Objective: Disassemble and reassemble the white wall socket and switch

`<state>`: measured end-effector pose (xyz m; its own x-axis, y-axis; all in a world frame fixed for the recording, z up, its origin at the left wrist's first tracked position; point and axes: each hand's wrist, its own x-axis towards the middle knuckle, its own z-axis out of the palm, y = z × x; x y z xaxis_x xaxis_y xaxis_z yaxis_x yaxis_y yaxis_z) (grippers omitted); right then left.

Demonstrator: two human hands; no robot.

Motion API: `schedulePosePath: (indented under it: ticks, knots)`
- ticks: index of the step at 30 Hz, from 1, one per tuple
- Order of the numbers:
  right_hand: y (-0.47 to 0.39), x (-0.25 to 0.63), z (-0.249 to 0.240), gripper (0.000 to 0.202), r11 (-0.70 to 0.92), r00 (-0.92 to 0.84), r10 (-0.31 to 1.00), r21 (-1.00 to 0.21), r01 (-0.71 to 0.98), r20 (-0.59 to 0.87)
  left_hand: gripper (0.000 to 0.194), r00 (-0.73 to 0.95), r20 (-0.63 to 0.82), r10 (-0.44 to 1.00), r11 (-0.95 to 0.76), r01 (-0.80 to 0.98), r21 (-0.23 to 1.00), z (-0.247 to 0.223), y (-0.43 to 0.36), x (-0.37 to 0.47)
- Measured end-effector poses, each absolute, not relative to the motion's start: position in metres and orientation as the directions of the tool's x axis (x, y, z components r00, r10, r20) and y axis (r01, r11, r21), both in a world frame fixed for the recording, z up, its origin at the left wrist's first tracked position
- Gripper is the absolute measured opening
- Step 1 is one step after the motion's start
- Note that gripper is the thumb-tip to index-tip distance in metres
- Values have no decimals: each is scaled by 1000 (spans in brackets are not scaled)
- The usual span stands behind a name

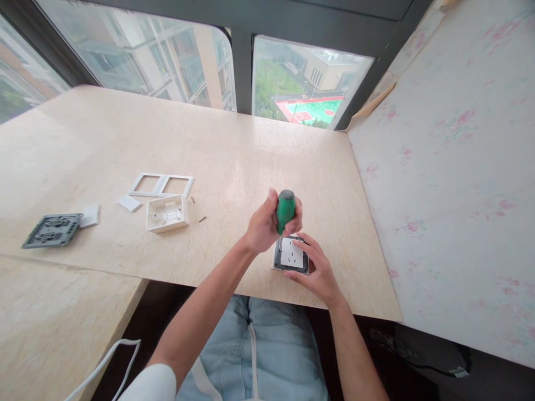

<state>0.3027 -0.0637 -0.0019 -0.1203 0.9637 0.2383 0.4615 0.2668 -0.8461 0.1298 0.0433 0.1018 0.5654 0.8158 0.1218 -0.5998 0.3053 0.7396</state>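
My left hand (264,221) is wrapped round the green handle of a screwdriver (286,211), which stands upright with its shaft pointing down at the left side of a socket (291,253). The socket has a white face with slots and a dark grey frame around it, and lies near the table's front edge. My right hand (317,270) holds the socket from the right, with fingertips on its upper and lower sides. The screwdriver's tip is too small to make out.
On the marble-patterned table (234,150), to the left, lie a white open box (167,214), white frames (161,185), small white plates (129,202), screws (203,219) and a grey socket module (54,230). Windows stand behind; a floral wall (451,167) rises at the right.
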Motion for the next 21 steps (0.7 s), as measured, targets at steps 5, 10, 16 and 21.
schedulePosePath:
  ticks: [5, 10, 16, 21]
  knots:
    - [-64, 302, 1, 67, 254, -128, 967, -846, 469, 220, 64, 252, 90, 964, 163, -819, 549, 122, 47, 100]
    - [-67, 303, -1, 66, 215, -111, 977, -863, 457, 184, 22, 282, -81, 956, 270, -742, 613, 104, 42, 67]
    - [-66, 302, -5, 59, 135, -23, 990, -886, 443, 139, 32, 293, -289, 912, 392, -406, 826, 59, 30, 55]
    - [-65, 300, -8, 51, 100, 84, 985, -901, 421, 149, 63, 184, -263, 947, 292, -156, 944, 28, 32, 64]
